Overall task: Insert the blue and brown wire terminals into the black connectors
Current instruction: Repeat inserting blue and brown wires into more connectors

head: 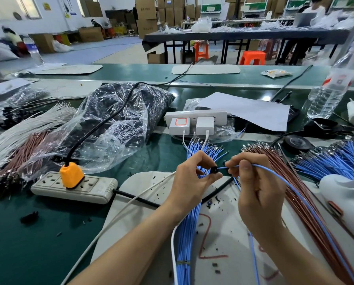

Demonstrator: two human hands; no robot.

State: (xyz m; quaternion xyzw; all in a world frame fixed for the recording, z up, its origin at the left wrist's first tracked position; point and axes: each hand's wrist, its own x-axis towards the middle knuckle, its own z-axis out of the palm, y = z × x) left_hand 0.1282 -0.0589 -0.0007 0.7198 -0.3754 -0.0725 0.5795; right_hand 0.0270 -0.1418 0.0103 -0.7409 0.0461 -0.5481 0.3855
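The left hand (192, 179) pinches a black connector (214, 169) between thumb and fingertips, above the middle of the table (28, 239) towards its near edge. The right hand (256, 186) pinches a blue wire (279, 175) just beside the connector, with the wire's tip at the connector's opening; whether the tip is seated I cannot tell. From the fingers the wire trails back over the right hand towards the near right corner.

Under both hands a white mat (151, 192) carries a blue bundle (184, 243) that fans out towards the far edge. A brown bundle (275, 159) lies just to its right, and more blue wires (332, 163) lie by the right edge. A clear bag (120, 112) of dark parts sits left of centre. Near it a power strip (48, 188) holds an orange plug (71, 174).
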